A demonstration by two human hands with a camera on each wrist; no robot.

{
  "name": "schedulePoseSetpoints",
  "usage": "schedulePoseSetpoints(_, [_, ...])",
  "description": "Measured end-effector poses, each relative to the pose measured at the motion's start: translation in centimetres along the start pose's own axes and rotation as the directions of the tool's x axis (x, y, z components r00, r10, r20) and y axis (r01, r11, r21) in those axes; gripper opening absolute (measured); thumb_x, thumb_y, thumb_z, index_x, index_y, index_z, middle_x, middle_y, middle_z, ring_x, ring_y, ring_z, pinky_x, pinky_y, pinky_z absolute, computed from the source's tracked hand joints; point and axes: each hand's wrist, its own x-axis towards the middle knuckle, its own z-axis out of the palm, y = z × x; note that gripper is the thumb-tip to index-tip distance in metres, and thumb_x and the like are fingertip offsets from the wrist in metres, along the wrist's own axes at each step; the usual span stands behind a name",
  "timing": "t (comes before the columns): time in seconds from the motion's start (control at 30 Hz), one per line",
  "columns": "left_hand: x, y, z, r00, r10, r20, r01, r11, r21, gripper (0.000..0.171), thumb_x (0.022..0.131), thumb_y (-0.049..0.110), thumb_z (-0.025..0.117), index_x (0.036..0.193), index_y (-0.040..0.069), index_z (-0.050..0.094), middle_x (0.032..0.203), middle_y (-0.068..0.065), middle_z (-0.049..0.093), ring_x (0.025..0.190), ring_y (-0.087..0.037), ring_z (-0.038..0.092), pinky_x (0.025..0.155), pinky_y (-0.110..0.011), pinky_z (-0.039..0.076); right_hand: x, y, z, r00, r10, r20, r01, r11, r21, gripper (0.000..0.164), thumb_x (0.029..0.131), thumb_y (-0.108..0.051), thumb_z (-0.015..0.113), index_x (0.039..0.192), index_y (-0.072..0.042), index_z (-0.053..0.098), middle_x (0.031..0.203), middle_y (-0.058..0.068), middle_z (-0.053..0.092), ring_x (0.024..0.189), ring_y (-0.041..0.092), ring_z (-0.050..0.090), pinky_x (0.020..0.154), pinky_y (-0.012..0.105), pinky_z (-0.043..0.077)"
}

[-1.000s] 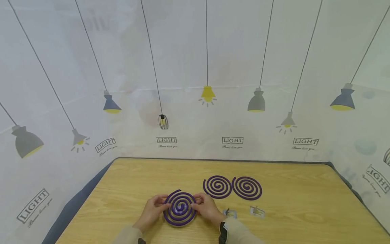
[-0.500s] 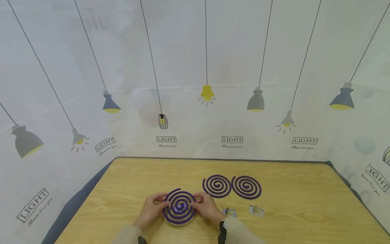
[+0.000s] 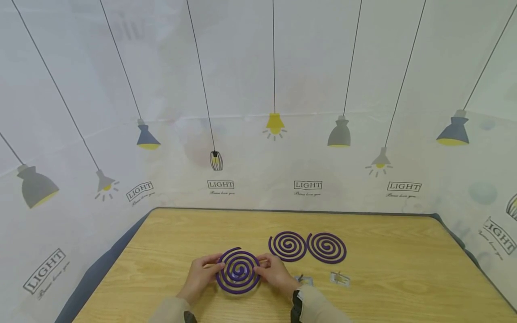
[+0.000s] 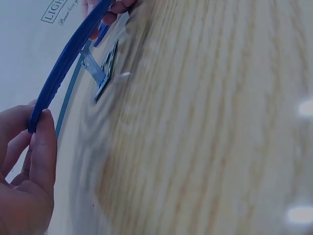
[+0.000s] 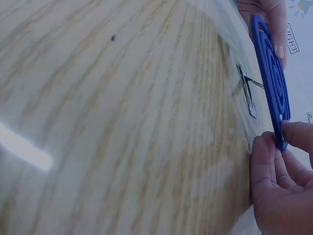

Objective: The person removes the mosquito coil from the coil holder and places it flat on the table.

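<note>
A purple mosquito coil (image 3: 230,287) is held between both hands above the table, looking blue in the wrist views. My left hand (image 3: 202,274) pinches its left rim, thumb on top. At the right rim, my right hand (image 3: 276,274) pinches it the same way. Under the coil, a metal coil stand (image 5: 248,95) rests on the table, and its raised prong reaches the coil's underside near the middle. From the left wrist, the stand (image 4: 100,73) shows below the edge-on coil (image 4: 61,68). Whether the prong is seated in the coil, I cannot tell.
Two more purple coils, a left one (image 3: 287,246) and a right one (image 3: 327,248), lie side by side farther back. Two metal stands, one (image 3: 304,280) partly behind the right wrist and one (image 3: 340,279) beyond it, lie nearer. A printed curtain (image 3: 258,157) surrounds the wooden table (image 3: 404,269).
Both hands keep their pinch on the mosquito coil. Its near edge has risen slightly, and the coil has shifted a little away from the body. The other coils and stands stay put.
</note>
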Motion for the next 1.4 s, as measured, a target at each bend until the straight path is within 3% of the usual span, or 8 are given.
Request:
schedulePoseSetpoints(0.27, [0.1,0.4,-0.1,1.000,-0.006,0.000,0.006,0.999,-0.032,0.037,0.078,0.003,0.064,0.111,-0.009,0.055,0.093,-0.013,0.057,0.072,-0.017,0.060,0.063,-0.030,0.053,-0.2,-0.5,-0.3,0.999,-0.038,0.015,0.037,0.999,0.036,0.030,0.080,0.002,0.059,0.107,0.011,0.050,0.074,0.008,0.060,0.061,0.013,0.056,0.057,0.030,0.052])
schedulePoseSetpoints(0.53, [0.2,1.2,-0.1,1.000,0.012,0.003,-0.012,1.000,-0.029,0.036,0.078,0.003,0.063,0.111,-0.009,0.054,0.098,-0.016,0.055,0.076,-0.018,0.060,0.066,-0.031,0.052,0.2,-0.9,-0.9,1.000,-0.013,0.019,0.013,1.000,0.020,0.029,0.081,0.001,0.058,0.109,0.008,0.052,0.079,0.009,0.058,0.057,0.010,0.054,0.054,0.026,0.051])
schedulePoseSetpoints(0.8, [0.5,1.8,0.0,0.998,0.053,-0.031,-0.052,0.999,0.011,0.033,0.078,0.003,0.063,0.109,-0.008,0.056,0.099,-0.017,0.057,0.079,-0.018,0.060,0.067,-0.029,0.052,0.3,-1.9,-1.2,0.999,-0.047,0.015,0.046,0.997,0.058,0.029,0.082,0.002,0.056,0.110,0.010,0.052,0.079,0.010,0.057,0.061,0.013,0.055,0.058,0.033,0.053])
schedulePoseSetpoints(1.13, [1.7,2.1,0.0,0.995,0.079,-0.067,-0.080,0.997,-0.012,0.032,0.078,0.003,0.065,0.107,-0.008,0.058,0.100,-0.017,0.058,0.081,-0.020,0.061,0.067,-0.029,0.052,0.9,-3.0,-1.8,0.999,-0.054,0.002,0.054,0.996,0.071,0.029,0.083,0.002,0.055,0.111,0.008,0.052,0.079,0.009,0.056,0.061,0.015,0.055,0.061,0.038,0.053])
schedulePoseSetpoints(1.4, [2.3,1.7,0.5,0.988,0.120,-0.101,-0.121,0.993,-0.006,0.031,0.076,0.004,0.067,0.104,-0.008,0.060,0.094,-0.016,0.060,0.076,-0.018,0.061,0.065,-0.028,0.052,1.1,-3.5,-1.9,0.997,-0.062,-0.049,0.065,0.996,0.063,0.029,0.083,0.002,0.055,0.111,0.010,0.051,0.082,0.014,0.056,0.060,0.015,0.057,0.063,0.039,0.053])
